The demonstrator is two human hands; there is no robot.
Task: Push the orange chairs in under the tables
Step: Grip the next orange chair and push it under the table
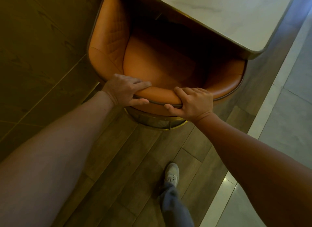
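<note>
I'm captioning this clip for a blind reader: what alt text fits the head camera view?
Seen from above, a person's left hand and right hand grip the top of the curved backrest of an orange chair, whose seat front sits under the edge of a white marble-look table. Below, wood-look floor and one light sneaker show.

Looks like a restaurant or lounge: a marble-topped table (228, 20) with gold edging, a padded orange chair (152, 66), dim light over wood-plank flooring (131, 159).
</note>
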